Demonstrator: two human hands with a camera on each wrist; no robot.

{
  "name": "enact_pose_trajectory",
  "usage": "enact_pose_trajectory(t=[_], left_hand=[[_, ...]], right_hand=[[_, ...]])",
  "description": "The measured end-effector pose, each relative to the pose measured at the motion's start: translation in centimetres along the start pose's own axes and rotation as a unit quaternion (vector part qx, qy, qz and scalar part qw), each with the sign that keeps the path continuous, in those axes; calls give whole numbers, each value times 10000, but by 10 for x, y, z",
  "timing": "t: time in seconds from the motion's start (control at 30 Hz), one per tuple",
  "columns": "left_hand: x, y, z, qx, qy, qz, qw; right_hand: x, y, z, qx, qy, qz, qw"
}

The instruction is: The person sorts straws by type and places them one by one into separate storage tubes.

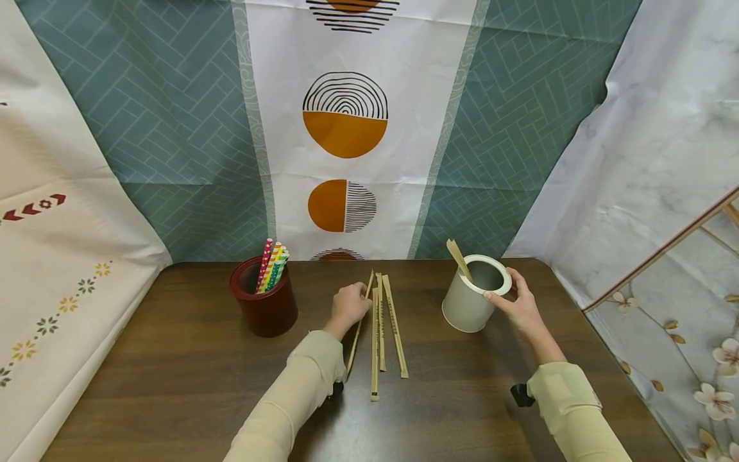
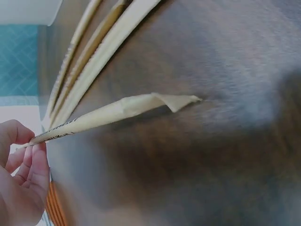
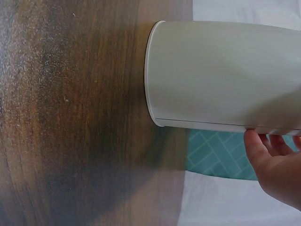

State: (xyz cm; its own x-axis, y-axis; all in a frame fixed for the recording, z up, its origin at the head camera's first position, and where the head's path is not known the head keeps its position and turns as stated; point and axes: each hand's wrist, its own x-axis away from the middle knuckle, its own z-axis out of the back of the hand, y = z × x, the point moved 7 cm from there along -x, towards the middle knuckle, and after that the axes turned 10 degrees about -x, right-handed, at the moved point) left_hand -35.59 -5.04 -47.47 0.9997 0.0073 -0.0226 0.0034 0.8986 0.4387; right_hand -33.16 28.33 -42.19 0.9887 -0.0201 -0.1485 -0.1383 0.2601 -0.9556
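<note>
My left hand (image 1: 351, 304) pinches a paper-wrapped straw (image 2: 101, 116) near its far end. Its near end slants down toward the table, and the wrapper tip is loose and creased. Just right of that hand, three more wrapped straws (image 1: 395, 327) lie side by side on the wood. With thumb and fingers, my right hand (image 1: 522, 308) holds the rim area of an off-white canister (image 1: 466, 310), which stands upright on the table. Wrapped straws (image 1: 458, 262) lean out of the canister's left side. In the right wrist view, the thumb and fingertips touch the canister wall (image 3: 221, 75).
A dark red canister (image 1: 268, 314) at the left holds several patterned straws (image 1: 271, 268) in red, yellow and green. The brown table (image 1: 173, 378) ends at a hanging patterned cloth (image 1: 346, 167) behind. Other cloths hang at both sides.
</note>
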Motion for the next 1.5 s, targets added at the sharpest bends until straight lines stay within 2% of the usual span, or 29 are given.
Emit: enact_pose_trajectory(t=[0.27,0.6,1.0,1.3,1.5], left_hand=[[-10,14,23,187,134,-160,9996],[-17,26,46,716,386,-221,9964],[-27,46,84,1166,609,-218,9911],[-27,56,107,1724,1006,-126,9798],[-27,64,120,2345,1108,-82,9657]], right_hand=[[0,0,0,19,29,47,10000],[-1,2,0,69,18,64,10000],[0,2,0,-27,15,-7,10000],[0,3,0,-129,28,-54,9999],[0,1,0,-112,42,15,9999]])
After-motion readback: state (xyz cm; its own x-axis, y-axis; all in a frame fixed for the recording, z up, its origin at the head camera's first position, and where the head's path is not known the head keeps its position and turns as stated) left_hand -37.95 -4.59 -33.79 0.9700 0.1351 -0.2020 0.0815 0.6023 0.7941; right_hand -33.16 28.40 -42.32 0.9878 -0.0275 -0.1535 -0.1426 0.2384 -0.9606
